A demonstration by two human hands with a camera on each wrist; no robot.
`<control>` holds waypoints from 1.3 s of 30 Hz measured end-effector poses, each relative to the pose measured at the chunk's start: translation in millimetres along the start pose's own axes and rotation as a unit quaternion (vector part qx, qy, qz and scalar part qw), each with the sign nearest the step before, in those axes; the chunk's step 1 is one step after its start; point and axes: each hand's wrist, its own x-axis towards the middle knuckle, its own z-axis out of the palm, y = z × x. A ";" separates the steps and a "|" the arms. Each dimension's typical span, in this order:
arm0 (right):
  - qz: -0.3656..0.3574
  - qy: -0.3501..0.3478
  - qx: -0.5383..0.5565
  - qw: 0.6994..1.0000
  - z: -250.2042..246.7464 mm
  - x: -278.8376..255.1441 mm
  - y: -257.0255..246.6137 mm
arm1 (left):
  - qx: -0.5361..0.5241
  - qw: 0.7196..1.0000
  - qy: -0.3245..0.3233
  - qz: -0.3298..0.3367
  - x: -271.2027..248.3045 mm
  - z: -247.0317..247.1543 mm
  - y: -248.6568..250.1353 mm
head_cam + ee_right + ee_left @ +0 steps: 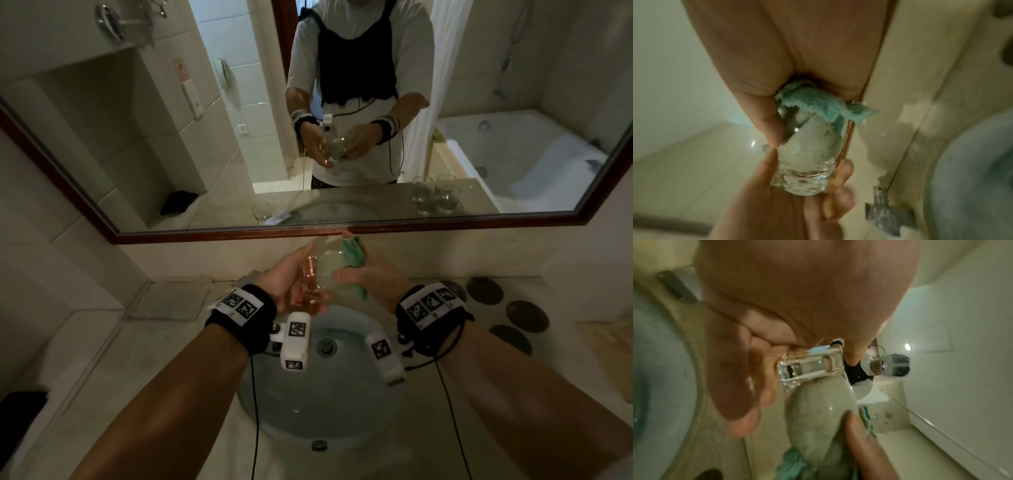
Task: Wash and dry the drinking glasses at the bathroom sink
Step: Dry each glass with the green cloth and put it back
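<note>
- On the counter at about 9 o'clock from the sink [260,407], a clear rectangular tray [171,301] lies flat against the wall.
- The person's left hand [291,284] is held above the sink's 12 o'clock edge; its fingers [742,386] lie nearly straight and together along the thick base of the drinking glass [323,274], cradling it in the palm, thumb on the far side.
- The glass lies on its side between both hands, base toward the left hand, mouth toward the right, raised above the basin in front of the mirror [342,102].
- A pale cloth with a teal edge [352,260] is stuffed into the glass; teal folds stick out of the mouth.
- The right hand [373,277] is curled around the cloth at the glass's mouth, thumb [764,116] pressed on the glass wall.
- At 2 o'clock from the sink, dark round coasters [527,317] lie on the counter.
- In the mirror, more glasses [436,197] show grouped on the counter.
</note>
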 end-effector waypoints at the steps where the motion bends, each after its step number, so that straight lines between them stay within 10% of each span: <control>1: 0.008 -0.002 0.036 0.999 -2.2 -0.5 0.6 | 0.018 1.000 0.004 0.013 1.4 0.5 -0.8; 9: 0.145 0.035 0.209 0.967 -10.1 -1.7 -4.0 | 0.140 0.963 0.046 0.224 3.0 6.5 -6.5; 17: 0.199 0.020 0.233 0.952 -10.9 2.4 -5.8 | 0.230 0.934 0.096 0.256 2.9 2.4 -6.8; 29: 0.021 -0.039 -0.010 0.999 1.7 6.3 -15.8 | -0.067 0.992 0.026 0.100 0.6 -4.7 -2.0; 39: -0.035 -0.042 -0.169 0.984 15.0 3.5 -3.5 | -0.055 0.998 0.033 0.008 -2.7 -17.7 0.3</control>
